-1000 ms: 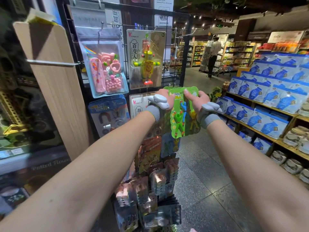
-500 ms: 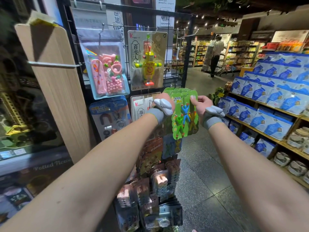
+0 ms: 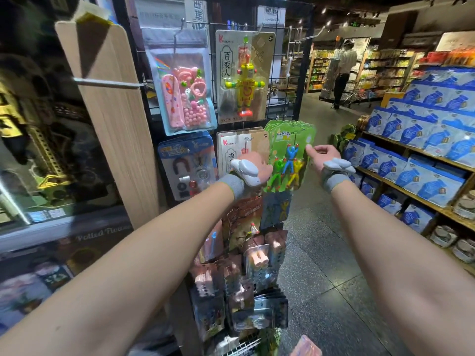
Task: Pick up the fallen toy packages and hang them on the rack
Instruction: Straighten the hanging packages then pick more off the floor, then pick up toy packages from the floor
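Fingers (image 3: 324, 149) of the right hand (image 3: 321, 158) curl in toward the palm, and only the thumb tip meets the right edge of the green toy packages (image 3: 290, 147); whether it pinches the card or merely touches it I cannot tell. On the other side the left hand (image 3: 254, 160) lies against the stack's left edge with its thumb on the card and its fingers hidden behind, which I judge to be a grip

So the stack sits between the two hands, straight ahead of both, with its long axis upright and its lobed top pointing up. It stands at the right side of the rack (image 3: 304, 73), just below the yellow robot card (image 3: 244, 78) and just beside the beige card (image 3: 241, 147), whose edge it overlaps. The peg that should carry it is hidden behind the cards, so whether the hang holes are already threaded cannot be told

The left hand is the one nearer the rack and carries the hold, so any seating push along the peg would likely come from there, away from the body, keeping the stack upright
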